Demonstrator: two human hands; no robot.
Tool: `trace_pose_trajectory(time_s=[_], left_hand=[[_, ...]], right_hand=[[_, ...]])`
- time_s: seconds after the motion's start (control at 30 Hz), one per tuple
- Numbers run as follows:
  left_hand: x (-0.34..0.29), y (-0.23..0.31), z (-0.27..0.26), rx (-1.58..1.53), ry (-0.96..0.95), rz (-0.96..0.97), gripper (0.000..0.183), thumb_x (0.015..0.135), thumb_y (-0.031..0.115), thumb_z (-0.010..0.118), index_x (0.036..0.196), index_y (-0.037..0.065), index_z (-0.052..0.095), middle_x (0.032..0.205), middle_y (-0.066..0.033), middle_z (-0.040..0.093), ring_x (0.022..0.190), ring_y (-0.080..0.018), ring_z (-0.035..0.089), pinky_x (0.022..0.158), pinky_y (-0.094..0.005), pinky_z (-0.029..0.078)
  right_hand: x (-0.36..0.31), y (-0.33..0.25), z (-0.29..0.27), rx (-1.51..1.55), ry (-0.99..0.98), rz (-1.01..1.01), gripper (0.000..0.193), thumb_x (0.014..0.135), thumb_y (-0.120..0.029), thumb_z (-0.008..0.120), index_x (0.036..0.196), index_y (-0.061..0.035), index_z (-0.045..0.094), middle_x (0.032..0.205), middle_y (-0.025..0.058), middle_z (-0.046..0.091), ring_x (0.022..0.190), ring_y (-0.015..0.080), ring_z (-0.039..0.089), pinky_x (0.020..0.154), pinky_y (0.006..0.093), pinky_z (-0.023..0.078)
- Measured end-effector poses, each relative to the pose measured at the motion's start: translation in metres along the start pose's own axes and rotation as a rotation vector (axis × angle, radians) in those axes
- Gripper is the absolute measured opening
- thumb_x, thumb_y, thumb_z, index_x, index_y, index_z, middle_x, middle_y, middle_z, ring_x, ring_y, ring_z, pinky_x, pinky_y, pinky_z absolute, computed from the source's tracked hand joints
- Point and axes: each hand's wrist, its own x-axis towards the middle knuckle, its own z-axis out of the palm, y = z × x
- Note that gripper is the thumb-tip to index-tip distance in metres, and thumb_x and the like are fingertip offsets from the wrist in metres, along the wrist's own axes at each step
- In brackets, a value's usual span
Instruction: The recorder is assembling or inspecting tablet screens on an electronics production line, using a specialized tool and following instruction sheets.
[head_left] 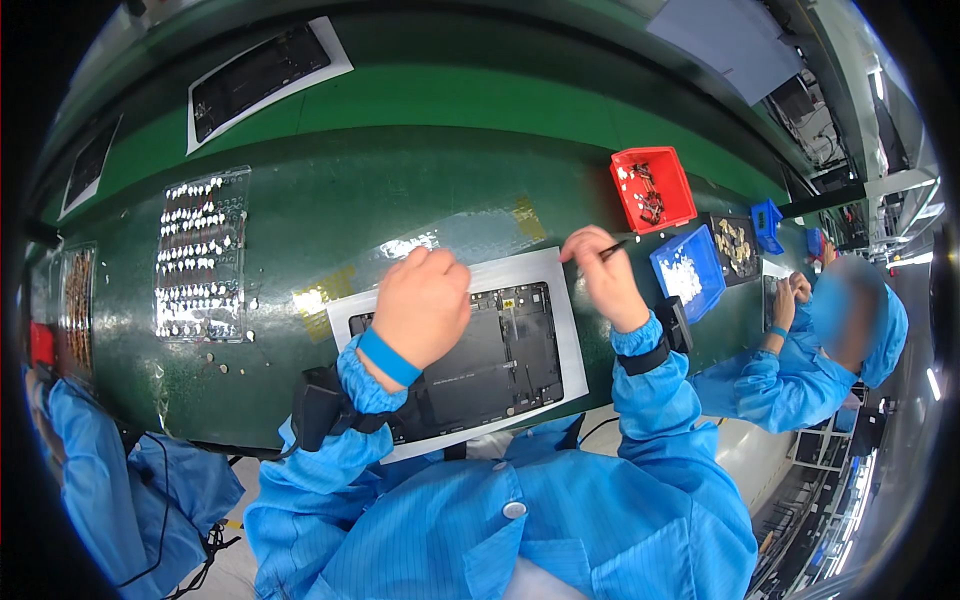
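Note:
A dark, flat open tablet housing (pixel 485 350) with its inner parts showing lies on a white sheet (pixel 572 345) in front of me. My left hand (pixel 422 305), with a blue band round its wrist, is over the housing's upper left part. Its fingers are curled closed, and whatever they hold is hidden beneath. Near the sheet's upper right corner, my right hand (pixel 608 280) grips a slim dark tool (pixel 613 250) that looks like tweezers or a pen. Its thumb and forefinger are by the sheet's edge. Just beyond the sheet, a clear film (pixel 440 233) is taped to the green bench.
To the right stand a red bin (pixel 655 190) of small dark parts and a blue bin (pixel 690 275) of white pieces. A clear tray (pixel 203 255) with rows of parts lies left. Another tablet housing (pixel 262 80) rests farther back. A co-worker (pixel 800 340) works at right.

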Motion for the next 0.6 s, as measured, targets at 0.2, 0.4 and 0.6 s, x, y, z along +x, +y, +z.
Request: trace_pose_trajectory(time_s=[0.2,0.4,0.6], left_hand=[[0.026,0.007,0.031,0.015,0.039,0.117,0.033,0.068,0.017,0.063,0.099,0.007,0.057,0.108,-0.0084,0.053,0.105,-0.0291,0.046,0.086,-0.0407,0.039],[0.025,0.004,0.037,0.014,-0.061,0.068,0.04,0.069,0.02,0.063,0.107,0.009,0.055,0.119,-0.0088,0.047,0.114,-0.0322,0.039,0.095,-0.0471,0.031],[0.027,0.004,0.035,-0.013,-0.082,0.046,0.041,0.067,0.02,0.063,0.106,0.009,0.055,0.119,-0.0084,0.047,0.114,-0.032,0.039,0.095,-0.048,0.031]], right_hand=[[0.029,0.005,0.014,0.515,0.108,0.052,0.011,0.086,-0.01,0.051,0.084,0.0011,0.052,0.076,0.005,0.054,0.072,0.014,0.059,0.061,0.0231,0.048],[0.043,0.016,0.028,0.605,0.066,0.127,0.021,0.077,0.006,0.056,0.095,0.0039,0.044,0.094,0.0131,0.053,0.086,0.0245,0.06,0.076,0.0315,0.051],[0.044,0.017,0.031,0.535,0.089,0.104,0.019,0.074,0.009,0.058,0.088,0.0047,0.047,0.093,0.0145,0.057,0.085,0.021,0.06,0.075,0.0281,0.05]])
